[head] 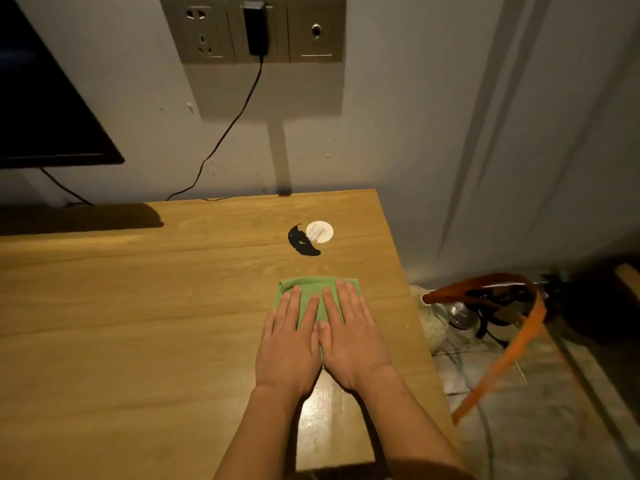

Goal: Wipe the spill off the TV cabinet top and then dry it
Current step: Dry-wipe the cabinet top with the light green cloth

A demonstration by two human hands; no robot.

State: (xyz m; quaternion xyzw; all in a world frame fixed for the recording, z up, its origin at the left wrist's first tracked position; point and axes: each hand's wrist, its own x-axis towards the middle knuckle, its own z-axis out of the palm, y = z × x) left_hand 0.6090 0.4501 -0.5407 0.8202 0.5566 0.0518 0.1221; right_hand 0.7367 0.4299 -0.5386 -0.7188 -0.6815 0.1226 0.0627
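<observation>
A folded green cloth [311, 289] lies flat on the wooden TV cabinet top [156, 306], near its right side. My left hand [289, 344] and my right hand [351, 336] press side by side on the cloth, palms down, fingers spread and pointing toward the wall. Only the cloth's far half shows past my fingers. A black spill [302, 242] sits on the wood a short way beyond the cloth, apart from it. Touching the spill's right edge is a small white round lid [319, 231].
A dark TV screen [45, 109] stands at the back left. A black plug and cable [256, 29] hang from the wall sockets down behind the cabinet. The cabinet's right edge drops to a tiled floor with a red-orange basket [491, 299] and clutter.
</observation>
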